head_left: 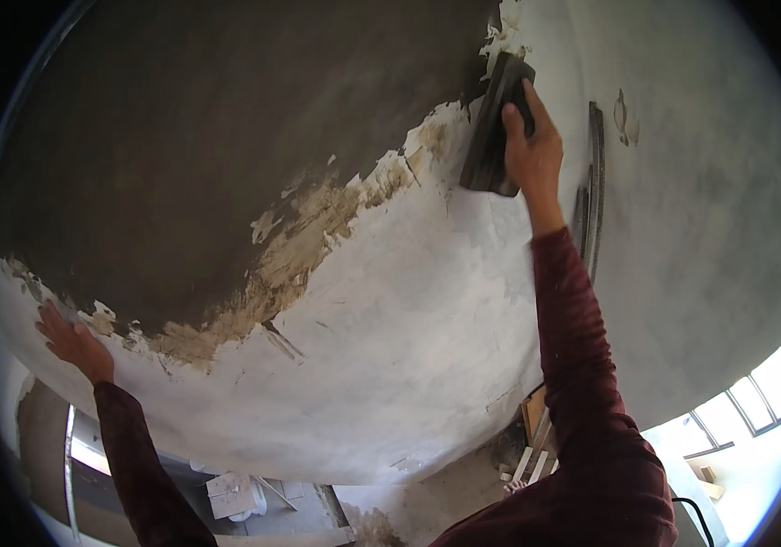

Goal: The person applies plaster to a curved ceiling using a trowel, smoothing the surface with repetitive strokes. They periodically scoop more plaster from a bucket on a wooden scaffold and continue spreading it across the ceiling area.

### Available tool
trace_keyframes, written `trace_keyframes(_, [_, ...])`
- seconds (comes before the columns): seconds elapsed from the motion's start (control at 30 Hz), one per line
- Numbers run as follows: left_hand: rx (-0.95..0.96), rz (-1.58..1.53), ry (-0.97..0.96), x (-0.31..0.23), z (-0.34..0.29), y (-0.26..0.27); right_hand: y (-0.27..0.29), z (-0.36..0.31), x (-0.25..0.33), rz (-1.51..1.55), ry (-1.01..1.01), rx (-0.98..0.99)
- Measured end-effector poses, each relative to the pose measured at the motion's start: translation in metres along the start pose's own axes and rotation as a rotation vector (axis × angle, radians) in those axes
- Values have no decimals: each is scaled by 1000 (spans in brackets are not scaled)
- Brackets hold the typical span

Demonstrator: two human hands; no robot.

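Observation:
My right hand (534, 155), raised high, grips a dark plastering trowel (483, 146) by its handle. The blade lies against the surface at the border between white plaster (418, 283) and bare dark grey render (226, 118). Along that border runs a ragged, beige-brown edge (290, 251) of patchy plaster. At the far left my left hand (76, 344) is spread flat on the white plaster, just below the ragged edge, holding nothing. Both arms are in dark red sleeves. The trowel's handle is partly hidden by my fingers.
To the right, dark strips (594, 182) stand out at the corner beside a smooth grey wall (700, 228). Below are a white board on a bucket (233, 495), pale wood pieces (529, 465) and a bright window (755, 406). A metal pole (69, 474) rises at lower left.

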State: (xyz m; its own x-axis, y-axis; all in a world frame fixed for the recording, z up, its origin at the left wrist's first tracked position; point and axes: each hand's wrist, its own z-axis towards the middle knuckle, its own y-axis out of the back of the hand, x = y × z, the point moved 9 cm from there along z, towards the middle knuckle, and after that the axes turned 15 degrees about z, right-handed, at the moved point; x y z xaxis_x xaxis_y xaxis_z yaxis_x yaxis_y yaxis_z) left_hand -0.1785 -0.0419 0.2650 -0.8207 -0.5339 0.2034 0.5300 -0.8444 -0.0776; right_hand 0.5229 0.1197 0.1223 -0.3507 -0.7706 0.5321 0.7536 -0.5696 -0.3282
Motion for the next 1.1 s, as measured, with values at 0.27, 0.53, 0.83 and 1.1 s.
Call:
trace_keyframes(0.27, [82, -8, 20, -8, -23, -17, -149, -290, 100, 192, 588, 941])
trace_keyframes(0.53, [293, -256, -117, -136, -104, 35, -6, 126, 33, -174, 249, -32])
trace_keyframes(0.83, [231, -207, -112, -158, -109, 32, -145, -138, 67, -117, 372, 584])
trace_keyframes(1.1, [957, -476, -246, -135, -249, 129, -61, -70, 53, 99, 161, 173])
